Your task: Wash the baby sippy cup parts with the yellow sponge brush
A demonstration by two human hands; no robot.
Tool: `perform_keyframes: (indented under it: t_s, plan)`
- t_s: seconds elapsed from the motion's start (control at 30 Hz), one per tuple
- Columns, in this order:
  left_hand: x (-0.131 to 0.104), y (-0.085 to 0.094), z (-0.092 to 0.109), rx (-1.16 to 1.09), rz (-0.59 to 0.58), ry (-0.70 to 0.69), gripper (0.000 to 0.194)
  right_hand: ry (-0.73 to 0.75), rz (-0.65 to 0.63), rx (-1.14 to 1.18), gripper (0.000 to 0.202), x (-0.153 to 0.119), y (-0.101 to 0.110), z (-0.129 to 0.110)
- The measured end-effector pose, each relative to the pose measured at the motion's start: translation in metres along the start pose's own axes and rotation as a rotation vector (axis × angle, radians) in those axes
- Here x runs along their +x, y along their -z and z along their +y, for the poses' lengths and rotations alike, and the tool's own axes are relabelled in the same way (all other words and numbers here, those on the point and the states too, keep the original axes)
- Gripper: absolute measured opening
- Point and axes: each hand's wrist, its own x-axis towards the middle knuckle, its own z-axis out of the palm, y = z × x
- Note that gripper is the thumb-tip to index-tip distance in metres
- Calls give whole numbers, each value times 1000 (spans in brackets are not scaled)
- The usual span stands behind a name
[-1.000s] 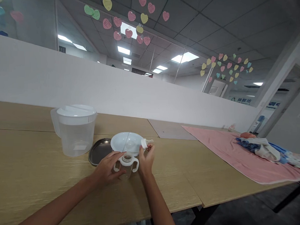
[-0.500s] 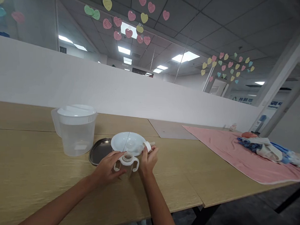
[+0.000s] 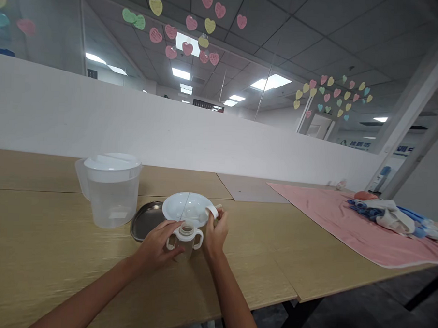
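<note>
My left hand (image 3: 162,243) is wrapped round the left side of a clear baby bottle (image 3: 187,247) with two white handles. The bottle stands upright with its mouth uncovered. In my right hand (image 3: 217,234) is a white bottle cap (image 3: 212,211), pinched by the fingers and tilted over the right rim of a white bowl (image 3: 172,203). A small pale piece sticks out behind those fingers, too small to make out. Inside the bowl lies a clear, rounded cover (image 3: 192,210).
Left of the bowl is a round dark metal tray (image 3: 144,223). A lidded clear plastic pitcher (image 3: 112,198) stands behind it at the left. On the right, a pink cloth (image 3: 333,217) carries a heap of clothes (image 3: 394,217). A white low wall (image 3: 169,133) runs along the back.
My right hand has turned the cap, tipping it more toward the bowl, and shifted slightly left. My left hand and the bottle have stayed in place.
</note>
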Motion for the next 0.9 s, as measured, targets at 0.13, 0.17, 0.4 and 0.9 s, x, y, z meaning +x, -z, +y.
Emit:
perform_keyframes:
  t_s: [0.13, 0.17, 0.4, 0.9]
  plan:
    - [0, 0, 0, 9, 7, 11, 52, 17, -28, 54, 36, 1, -1, 5]
    - [0, 0, 0, 13, 6, 10, 52, 25, -46, 60, 36, 1, -1, 6]
    - [2, 1, 1, 7, -7, 2, 53, 12, -17, 145, 34, 1, -1, 5]
    - [0, 0, -2, 12, -9, -6, 53, -91, 27, 266, 43, 9, 1, -2]
